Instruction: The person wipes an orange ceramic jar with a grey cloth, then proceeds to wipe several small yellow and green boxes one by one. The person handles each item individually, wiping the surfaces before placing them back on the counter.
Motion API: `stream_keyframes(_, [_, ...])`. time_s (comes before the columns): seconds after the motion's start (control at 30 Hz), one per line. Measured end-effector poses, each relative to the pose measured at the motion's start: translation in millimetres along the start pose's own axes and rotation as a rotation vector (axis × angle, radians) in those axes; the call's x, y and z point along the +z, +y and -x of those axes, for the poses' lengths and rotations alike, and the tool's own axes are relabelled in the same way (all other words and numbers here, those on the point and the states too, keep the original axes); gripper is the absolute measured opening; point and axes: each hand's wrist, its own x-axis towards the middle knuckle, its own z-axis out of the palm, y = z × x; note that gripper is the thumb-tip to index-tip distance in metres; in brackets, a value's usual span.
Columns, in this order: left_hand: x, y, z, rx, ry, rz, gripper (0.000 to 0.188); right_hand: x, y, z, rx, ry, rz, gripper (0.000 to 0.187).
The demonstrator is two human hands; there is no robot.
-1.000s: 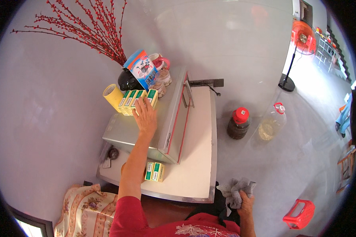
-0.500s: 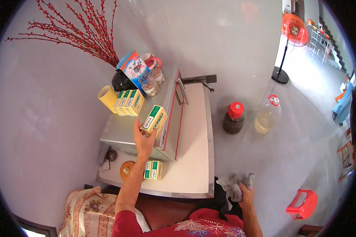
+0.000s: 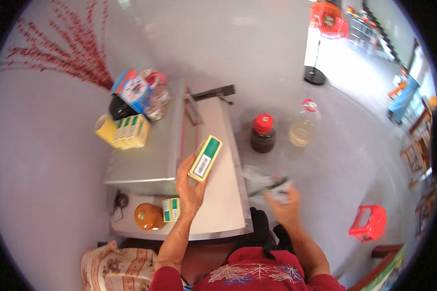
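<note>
My left hand (image 3: 189, 190) is closed round a small yellow-and-green box (image 3: 206, 158), lifted above the white table (image 3: 223, 189) just beside a silver metal appliance (image 3: 141, 165). A grey cloth (image 3: 262, 183) is in my right hand (image 3: 285, 207), off the table's right edge; motion smears both. On top of the appliance, several matching boxes (image 3: 131, 132) stand in a row beside a yellow cylinder (image 3: 105, 128). More such boxes (image 3: 171, 209) sit on the table near its front, next to an orange round container (image 3: 148, 216).
A blue packet (image 3: 132, 92) and a dark vase (image 3: 120, 107) with red-budded branches stand at the appliance's back. On the floor to the right are a red-lidded jar (image 3: 263, 136), a clear jug (image 3: 303, 128), a red stool (image 3: 368, 223) and a standing fan (image 3: 327, 22).
My left hand has carried the box from above the appliance rightward over the table. My right hand has moved up and left with the cloth. The whole view has shifted.
</note>
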Motion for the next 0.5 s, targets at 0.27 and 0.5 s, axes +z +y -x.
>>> stream_keyframes(0.27, [74,7,122,-0.604,-0.208,0.961,0.045,16,-1,-11,-0.546,-0.196,0.463,0.043])
stream_keyframes(0.5, [74,77,101,-0.373,-0.572,0.452,0.041,-35,101,15,0.16,-0.151,0.186,0.051])
